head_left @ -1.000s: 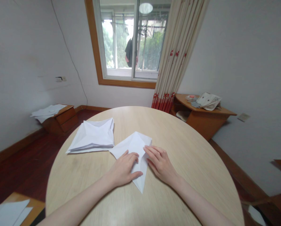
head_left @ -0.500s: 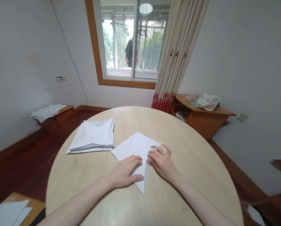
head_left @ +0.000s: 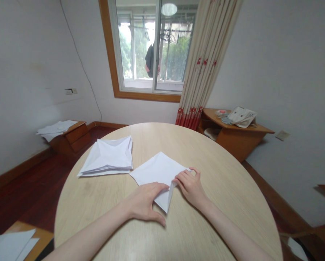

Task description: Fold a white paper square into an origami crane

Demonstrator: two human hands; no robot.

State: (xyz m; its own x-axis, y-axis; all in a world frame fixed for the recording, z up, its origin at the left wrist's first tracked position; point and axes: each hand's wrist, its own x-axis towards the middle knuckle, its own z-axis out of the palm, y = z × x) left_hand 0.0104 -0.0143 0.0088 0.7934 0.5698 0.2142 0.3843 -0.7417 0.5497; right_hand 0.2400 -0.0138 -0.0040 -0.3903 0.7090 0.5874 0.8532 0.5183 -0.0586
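A folded white paper sheet [head_left: 157,172] lies on the round light-wood table [head_left: 219,203] in front of me. My left hand [head_left: 144,202] rests on the paper's near left part, fingers curved and pressing it down, thumb off the paper's near tip. My right hand [head_left: 190,186] pinches the paper's right flap between its fingertips and lifts that edge slightly off the table. The paper's lower point sits between the two hands.
A stack of folded white sheets [head_left: 108,156] lies on the table's left side. A low wooden cabinet [head_left: 70,136] with papers stands left, a wooden corner desk [head_left: 233,132] with a bag right. More white paper [head_left: 7,246] lies bottom left.
The right flap has been unfolded outward, making the paper wider. My right hand moved right and closed on the flap's edge; my left hand slid slightly toward me.
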